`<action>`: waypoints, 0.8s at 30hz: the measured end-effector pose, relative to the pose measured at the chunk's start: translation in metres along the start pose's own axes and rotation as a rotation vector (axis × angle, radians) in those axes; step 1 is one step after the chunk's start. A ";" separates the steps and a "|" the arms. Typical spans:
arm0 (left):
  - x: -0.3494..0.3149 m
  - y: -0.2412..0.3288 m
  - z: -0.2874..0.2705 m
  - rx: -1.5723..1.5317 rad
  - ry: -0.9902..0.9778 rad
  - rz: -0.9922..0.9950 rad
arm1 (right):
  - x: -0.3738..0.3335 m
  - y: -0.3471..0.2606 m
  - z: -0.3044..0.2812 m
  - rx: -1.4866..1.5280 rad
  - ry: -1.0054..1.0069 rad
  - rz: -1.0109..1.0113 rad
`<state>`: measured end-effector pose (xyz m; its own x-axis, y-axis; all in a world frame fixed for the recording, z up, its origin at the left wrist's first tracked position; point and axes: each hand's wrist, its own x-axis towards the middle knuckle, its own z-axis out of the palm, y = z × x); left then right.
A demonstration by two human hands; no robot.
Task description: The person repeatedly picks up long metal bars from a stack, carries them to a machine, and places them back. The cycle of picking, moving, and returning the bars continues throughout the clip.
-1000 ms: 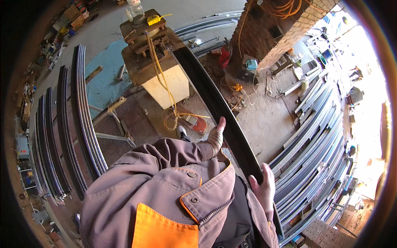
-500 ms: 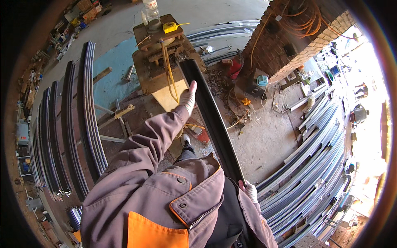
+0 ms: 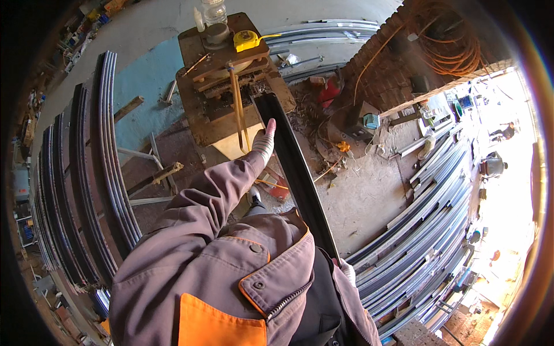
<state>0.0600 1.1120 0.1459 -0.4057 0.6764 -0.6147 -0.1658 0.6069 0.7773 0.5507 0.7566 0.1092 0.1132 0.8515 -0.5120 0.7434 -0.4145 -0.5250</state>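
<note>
A long dark metal channel (image 3: 303, 179) runs slantwise from the brown machine (image 3: 202, 124) down to my right side. My left hand (image 3: 265, 143), in a pale wrapping with the thumb bare, grips its left edge near the far end; the thumb lies along the edge and the other fingers are hidden beneath. Further back, my right hand (image 3: 347, 272) holds the near end, partly hidden by my jacket. At the machine's working gap, the channel's far end sits close by; contact cannot be made out. A yellow lever (image 3: 236, 106) hangs beside it.
On the machine top are a yellow tape measure (image 3: 246, 40) and a clear jar (image 3: 214, 14). Long metal profiles (image 3: 107, 144) rest on supports at left; a big pile (image 3: 421, 230) covers the right floor. A brick pillar (image 3: 398, 75) carries a coiled orange hose (image 3: 456, 57).
The machine appears larger and nearer, and the view has shifted. Both hands keep their hold on the channel, whose far end stays by the machine.
</note>
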 end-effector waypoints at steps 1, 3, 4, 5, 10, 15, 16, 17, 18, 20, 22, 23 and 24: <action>0.001 -0.001 -0.001 0.006 -0.012 0.010 | -0.003 -0.004 -0.004 0.083 -0.010 0.050; 0.007 -0.002 -0.002 0.030 -0.030 -0.022 | -0.009 -0.016 -0.010 0.183 -0.028 0.137; 0.011 -0.004 -0.002 0.026 -0.044 -0.041 | -0.014 -0.023 -0.014 0.199 -0.038 0.173; 0.017 -0.006 -0.002 0.067 -0.036 -0.041 | -0.019 -0.031 -0.018 0.214 -0.047 0.209; 0.040 -0.004 -0.004 0.136 0.037 0.051 | -0.022 -0.061 -0.027 0.260 -0.039 0.202; 0.032 0.005 -0.010 0.200 -0.076 -0.028 | -0.023 -0.063 -0.034 0.182 -0.034 0.200; 0.029 0.008 -0.011 0.189 -0.087 -0.039 | -0.023 -0.063 -0.035 0.142 -0.037 0.187; 0.027 0.011 -0.012 0.180 -0.099 -0.053 | -0.023 -0.063 -0.036 0.078 -0.044 0.164; 0.025 0.013 -0.014 0.185 -0.122 -0.054 | -0.022 -0.064 -0.038 0.015 -0.050 0.140; 0.021 0.017 -0.016 0.227 -0.151 -0.035 | -0.020 -0.068 -0.040 0.021 -0.039 0.139; 0.020 0.019 -0.018 0.271 -0.153 -0.008 | -0.018 -0.076 -0.044 0.046 -0.043 0.152; 0.021 0.019 -0.018 0.291 -0.142 0.009 | -0.018 -0.081 -0.046 0.030 -0.044 0.139; 0.023 0.018 -0.019 0.310 -0.135 0.026 | -0.018 -0.087 -0.048 0.013 -0.044 0.125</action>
<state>0.0310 1.1304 0.1486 -0.2801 0.7297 -0.6237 0.1327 0.6729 0.7277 0.5157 0.7930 0.1964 0.1752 0.7779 -0.6034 0.7165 -0.5211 -0.4638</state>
